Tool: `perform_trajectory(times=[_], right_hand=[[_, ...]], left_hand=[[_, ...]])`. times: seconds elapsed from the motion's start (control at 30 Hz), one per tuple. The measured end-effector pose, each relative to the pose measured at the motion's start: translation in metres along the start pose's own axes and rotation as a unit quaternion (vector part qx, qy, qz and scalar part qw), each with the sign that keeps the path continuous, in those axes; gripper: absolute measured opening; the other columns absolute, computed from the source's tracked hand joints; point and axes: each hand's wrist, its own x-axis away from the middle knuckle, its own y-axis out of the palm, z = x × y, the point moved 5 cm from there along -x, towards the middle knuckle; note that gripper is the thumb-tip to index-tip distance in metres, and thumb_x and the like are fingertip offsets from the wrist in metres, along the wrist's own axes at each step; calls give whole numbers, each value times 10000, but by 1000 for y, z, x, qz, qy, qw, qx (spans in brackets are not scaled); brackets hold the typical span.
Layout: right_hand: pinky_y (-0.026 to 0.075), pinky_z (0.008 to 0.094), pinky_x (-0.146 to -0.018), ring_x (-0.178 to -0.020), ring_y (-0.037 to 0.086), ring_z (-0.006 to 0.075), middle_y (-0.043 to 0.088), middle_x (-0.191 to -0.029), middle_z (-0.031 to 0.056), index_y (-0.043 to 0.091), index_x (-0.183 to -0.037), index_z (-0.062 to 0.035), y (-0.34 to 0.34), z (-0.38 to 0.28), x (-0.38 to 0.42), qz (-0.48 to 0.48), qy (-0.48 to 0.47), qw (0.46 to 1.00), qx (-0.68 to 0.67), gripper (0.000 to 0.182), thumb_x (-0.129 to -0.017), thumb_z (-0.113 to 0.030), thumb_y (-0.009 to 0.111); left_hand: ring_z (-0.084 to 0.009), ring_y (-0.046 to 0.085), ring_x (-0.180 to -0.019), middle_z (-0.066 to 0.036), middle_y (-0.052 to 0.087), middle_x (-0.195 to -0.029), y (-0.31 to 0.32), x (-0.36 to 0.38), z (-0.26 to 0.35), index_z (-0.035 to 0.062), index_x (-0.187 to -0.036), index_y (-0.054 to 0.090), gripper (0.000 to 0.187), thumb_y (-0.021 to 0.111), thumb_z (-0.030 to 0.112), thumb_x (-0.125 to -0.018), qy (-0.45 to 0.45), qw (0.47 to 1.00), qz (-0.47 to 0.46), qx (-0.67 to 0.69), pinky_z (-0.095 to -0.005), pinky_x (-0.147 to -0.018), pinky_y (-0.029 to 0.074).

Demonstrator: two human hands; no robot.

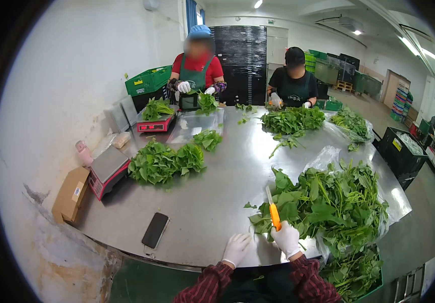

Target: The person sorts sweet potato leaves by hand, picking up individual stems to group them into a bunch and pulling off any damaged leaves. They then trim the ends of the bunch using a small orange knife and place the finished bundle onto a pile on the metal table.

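Note:
My right hand (286, 239), in a white glove, is closed around the orange handle of a knife (275, 216). The blade points up and away from me, along the left edge of a large heap of leafy green stems (336, 207). My left hand (237, 249), also gloved, lies on the metal table (212, 217) near its front edge, fingers stretched forward with nothing visible in them. A plastic bag (323, 158) shows partly from under the heap.
A phone (155, 230) lies at left, before a scale (108, 170) and bundled greens (164, 161). Across the table, two people (196, 76) (292, 86) handle greens; another scale (156, 123) stands there. A crate of greens (356, 272) sits below my right side.

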Motion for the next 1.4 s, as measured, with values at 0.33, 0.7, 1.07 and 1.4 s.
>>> perform_trajectory(times=[0.33, 0.7, 1.07, 1.4], right_hand=[[452, 424, -465, -487, 562, 329, 541, -562, 138, 511, -665, -57, 12, -61, 32, 15, -182, 982, -43, 264, -715, -259, 673], [467, 386, -509, -581, 591, 279, 569, -662, 124, 535, -1046, -6, 31, -82, 36, -64, -244, 967, -24, 333, -752, -149, 599], [477, 405, -575, -672, 601, 313, 604, -769, 149, 419, -1266, -7, 65, -84, 27, -160, -253, 951, -81, 528, -792, -158, 594], [490, 430, -600, -681, 613, 334, 603, -726, 181, 567, -759, -9, 96, -41, 21, -125, -167, 978, 30, 286, -799, -290, 595]], left_hand=[[-164, 591, -912, -112, 640, -985, -23, -16, 6, -41, -1056, 622, 292, 608, 180, -865, -273, 845, 49, 458, -261, -807, 448], [-137, 592, -847, -73, 628, -915, -41, -6, -26, -52, -993, 608, 223, 597, 132, -867, -387, 751, 132, 519, -243, -772, 463], [-104, 589, -737, -41, 633, -812, -84, 18, -143, -68, -933, 628, 260, 603, 181, -862, -441, 763, 173, 439, -237, -646, 465], [-255, 596, -748, -104, 626, -851, -124, 46, -162, 15, -967, 645, 260, 647, 184, -769, -418, 902, 86, -72, -359, -692, 479]])
